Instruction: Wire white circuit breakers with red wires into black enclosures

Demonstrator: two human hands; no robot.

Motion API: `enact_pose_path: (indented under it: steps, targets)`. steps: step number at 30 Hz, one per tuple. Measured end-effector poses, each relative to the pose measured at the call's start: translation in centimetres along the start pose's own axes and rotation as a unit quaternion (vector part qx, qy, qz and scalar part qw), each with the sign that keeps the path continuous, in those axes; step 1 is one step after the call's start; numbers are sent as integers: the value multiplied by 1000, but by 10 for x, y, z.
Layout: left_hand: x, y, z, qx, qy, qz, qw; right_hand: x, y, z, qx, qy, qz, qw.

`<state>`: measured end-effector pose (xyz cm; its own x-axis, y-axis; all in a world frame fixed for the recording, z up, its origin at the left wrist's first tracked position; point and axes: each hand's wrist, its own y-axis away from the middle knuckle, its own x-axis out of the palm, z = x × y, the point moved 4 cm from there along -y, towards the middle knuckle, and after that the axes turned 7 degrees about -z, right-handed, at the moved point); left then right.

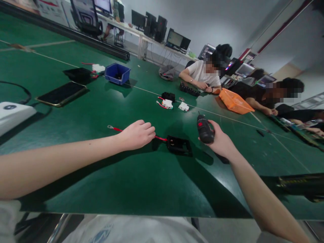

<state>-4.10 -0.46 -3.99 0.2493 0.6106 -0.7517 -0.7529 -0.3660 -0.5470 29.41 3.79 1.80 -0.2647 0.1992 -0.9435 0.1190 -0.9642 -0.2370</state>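
My left hand (138, 135) is closed round a red cable (161, 138). A metal ring terminal (110, 127) sticks out on the wrist side, and the cable's other end runs into a black plastic housing (179, 145) lying on the table. Two small brass-coloured spots show inside the housing. To the right of it, my right hand (219, 140) grips a black cordless screwdriver (205, 130) with a red button, its bit pointing away from me. Beyond the housing lie white breaker-like modules (183, 106), one with a red lead, beside a black part (168, 97).
A blue bin (117, 73), a black tray (77, 73) and a phone (62, 93) lie at the left of the green table (141, 189). An orange bag (235, 101) is at the right. Two people (202, 72) sit across the table. A dark cylindrical object (301, 185) lies near right.
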Motion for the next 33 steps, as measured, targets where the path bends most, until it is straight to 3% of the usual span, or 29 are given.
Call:
enact_pose_path:
  steps: [4,7,15,19,23,25,29,33]
  targets:
    - [2,0,0,-1,-12,4,1000,32,-25,-26,53,-12,39,998]
    - [2,-1,0,-2,-17,8,1000,46,-36,-26,44,-37,66,996]
    - [-1,-4,-1,-1,-15,8,1000,37,-44,6,39,89,52,994]
    - [-4,-7,-2,3,-13,10,1000,32,-29,15,7,82,37,996]
    - [-4,-7,-3,4,-17,20,1000,19,5,28,-70,29,-117,990]
    - [-3,-7,-3,0,-20,24,1000,17,27,39,-134,-38,-153,978]
    - [-2,-7,-4,-4,-30,30,999,33,56,58,-226,-116,-83,964]
    - [-1,-8,-5,-2,-34,33,999,56,61,63,-241,-138,-42,960]
